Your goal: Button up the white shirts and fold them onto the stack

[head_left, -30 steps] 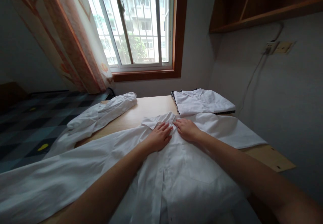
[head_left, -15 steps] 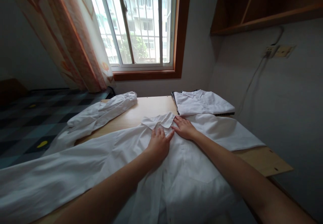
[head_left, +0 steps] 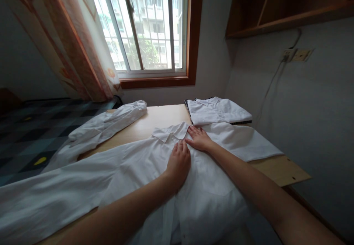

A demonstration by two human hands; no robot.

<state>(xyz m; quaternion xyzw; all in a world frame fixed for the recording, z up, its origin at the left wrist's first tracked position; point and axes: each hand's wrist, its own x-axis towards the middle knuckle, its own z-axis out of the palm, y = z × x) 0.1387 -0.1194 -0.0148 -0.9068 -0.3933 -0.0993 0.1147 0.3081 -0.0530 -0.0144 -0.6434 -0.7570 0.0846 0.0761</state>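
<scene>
A: Right up close, a white shirt [head_left: 210, 182] lies spread over the table, its lower front nearest the person and its front edges running down the middle; what are the hands up to?

B: Left hand [head_left: 179, 162] first, set on the front opening just below the collar, fingers together and bent over; whether cloth is pinched beneath them, I cannot tell; right hand [head_left: 199, 138] a touch farther out, palm down, fingers apart, resting beside the collar and gripping nothing that shows;

A: And there's the collar [head_left: 166, 133], turned down, both points showing; one sleeve [head_left: 63, 186] stretches left, the other [head_left: 240, 142] right; I'd call this one laid out, collar in fair order, but with no folds made!

B: Past it, a bare stretch of the pale table [head_left: 166, 114]; off left, a white garment [head_left: 107, 123] lies bunched, trailing toward the checked bedding [head_left: 33, 142]; nothing neat there either;

A: And the far right corner?

B: A folded white shirt [head_left: 218, 110], flat on dark striped cloth [head_left: 188, 111]; that one looks finished, in my judgement; so the tally reads one white shirt folded, one spread under the hands, one garment loose;

A: Behind everything, a bright barred window [head_left: 149, 27], patterned curtain [head_left: 63, 42] drawn aside
</scene>
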